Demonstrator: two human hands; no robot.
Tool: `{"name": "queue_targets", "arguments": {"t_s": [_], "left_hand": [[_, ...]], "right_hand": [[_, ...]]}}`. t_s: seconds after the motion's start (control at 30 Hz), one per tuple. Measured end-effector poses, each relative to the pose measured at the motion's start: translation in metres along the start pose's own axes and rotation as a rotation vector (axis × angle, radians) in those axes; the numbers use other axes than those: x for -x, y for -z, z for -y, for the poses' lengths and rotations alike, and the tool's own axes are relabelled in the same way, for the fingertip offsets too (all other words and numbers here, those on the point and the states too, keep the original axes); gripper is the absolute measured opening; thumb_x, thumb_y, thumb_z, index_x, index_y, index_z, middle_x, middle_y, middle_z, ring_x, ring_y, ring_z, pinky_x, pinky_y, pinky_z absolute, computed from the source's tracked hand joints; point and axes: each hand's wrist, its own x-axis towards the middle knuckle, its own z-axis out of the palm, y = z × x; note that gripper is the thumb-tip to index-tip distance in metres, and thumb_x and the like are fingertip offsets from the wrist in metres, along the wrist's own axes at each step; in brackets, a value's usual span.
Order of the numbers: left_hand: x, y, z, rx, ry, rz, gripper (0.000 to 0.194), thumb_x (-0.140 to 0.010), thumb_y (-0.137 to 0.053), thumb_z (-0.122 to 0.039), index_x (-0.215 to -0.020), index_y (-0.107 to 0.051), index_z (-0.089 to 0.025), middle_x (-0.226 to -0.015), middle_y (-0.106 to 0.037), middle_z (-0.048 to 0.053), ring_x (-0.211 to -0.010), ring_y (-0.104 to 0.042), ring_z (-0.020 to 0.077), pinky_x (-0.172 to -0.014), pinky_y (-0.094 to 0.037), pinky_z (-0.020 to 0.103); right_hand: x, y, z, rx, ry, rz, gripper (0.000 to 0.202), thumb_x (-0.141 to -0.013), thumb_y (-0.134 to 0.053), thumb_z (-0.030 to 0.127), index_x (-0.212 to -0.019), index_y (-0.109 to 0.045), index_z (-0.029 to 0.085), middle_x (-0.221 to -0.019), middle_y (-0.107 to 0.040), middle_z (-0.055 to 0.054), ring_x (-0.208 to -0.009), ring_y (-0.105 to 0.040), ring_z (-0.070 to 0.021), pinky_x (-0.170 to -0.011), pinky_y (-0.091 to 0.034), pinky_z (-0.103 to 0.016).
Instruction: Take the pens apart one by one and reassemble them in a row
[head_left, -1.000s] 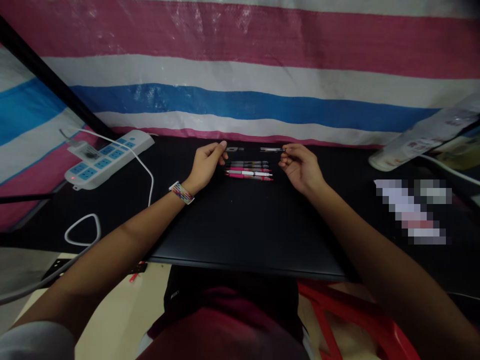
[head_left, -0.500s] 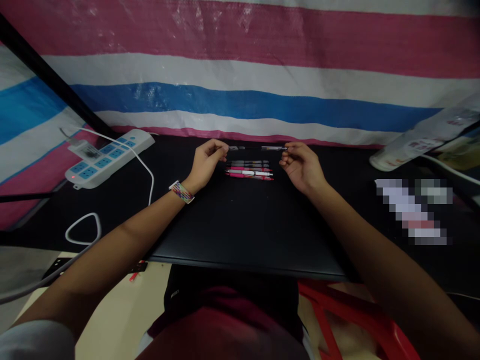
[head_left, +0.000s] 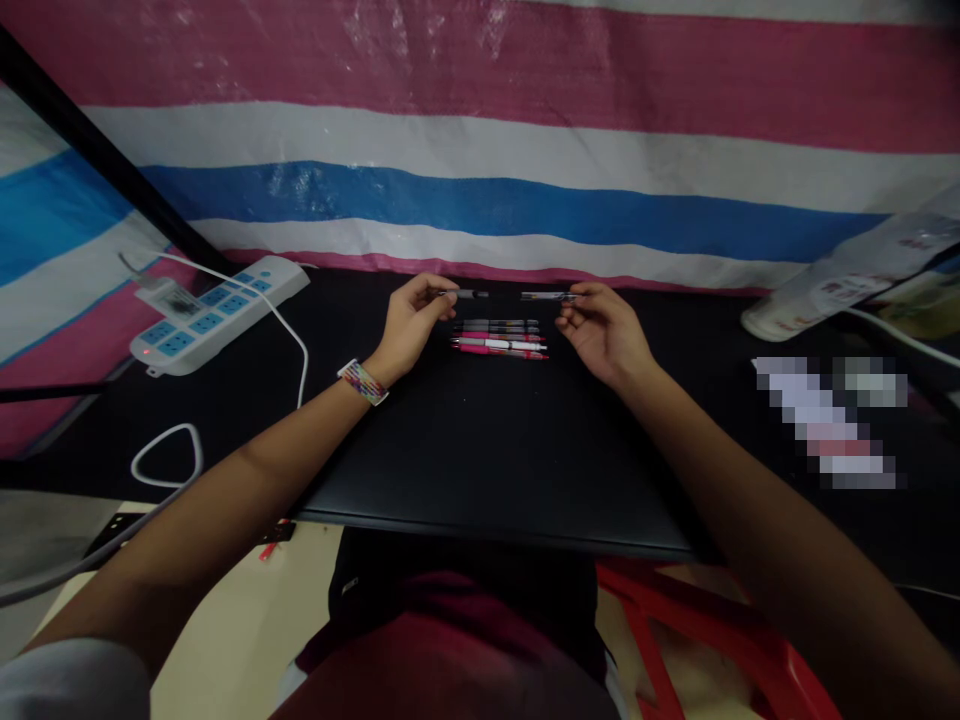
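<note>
Fingers of my left hand (head_left: 418, 312) are pinched on a dark, partly clear pen piece (head_left: 471, 294) at the back of the black table. Opposite it, my right hand (head_left: 606, 325) is closed on another clear and dark pen piece (head_left: 546, 296). A gap separates the two pieces. Just below them several pens lie side by side in a stack of rows: grey-black pens (head_left: 499, 328) at the back, a white and pink pen (head_left: 510, 345) and a pink-tipped clear pen (head_left: 517, 354) nearer me.
A white power strip (head_left: 217, 315) with a plug and white cable (head_left: 289, 335) lies at the left. At the right are a plastic-wrapped cylinder (head_left: 814, 290) and a blurred pale item (head_left: 814, 410). A red stool (head_left: 697, 610) stands below the table edge.
The pen pieces have shifted slightly within my fingers, and more of the right piece's end shows at the fingertips. Both hands stay nearly in place; the row of pens is unchanged.
</note>
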Motion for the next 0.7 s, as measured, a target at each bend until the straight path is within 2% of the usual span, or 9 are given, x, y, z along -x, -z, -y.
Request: {"name": "queue_targets", "arguments": {"t_s": [0.33, 0.7], "left_hand": [[-0.0003, -0.0004, 0.0003, 0.012, -0.008, -0.009, 0.01, -0.087, -0.077, -0.016, -0.096, -0.079, -0.021, -0.082, -0.075, 0.002, -0.071, -0.071, 0.0132, -0.069, -0.058, 0.027], [0.002, -0.003, -0.0046, 0.013, 0.023, -0.015, 0.01, -0.085, -0.078, -0.018, -0.095, -0.08, -0.021, -0.082, -0.076, 0.002, -0.072, -0.07, 0.0142, -0.07, -0.059, 0.027]], "right_hand": [[0.0002, -0.0009, 0.0002, -0.04, -0.019, -0.029, 0.019, -0.067, -0.079, 0.019, -0.084, -0.073, 0.026, -0.08, -0.066, 0.0, -0.078, -0.062, -0.0158, -0.072, -0.06, -0.031], [0.0011, 0.0008, -0.0003, -0.002, -0.004, 0.032, 0.019, -0.07, -0.078, 0.02, -0.087, -0.071, 0.026, -0.081, -0.064, 0.001, -0.077, -0.064, -0.0136, -0.075, -0.061, -0.029]]}}
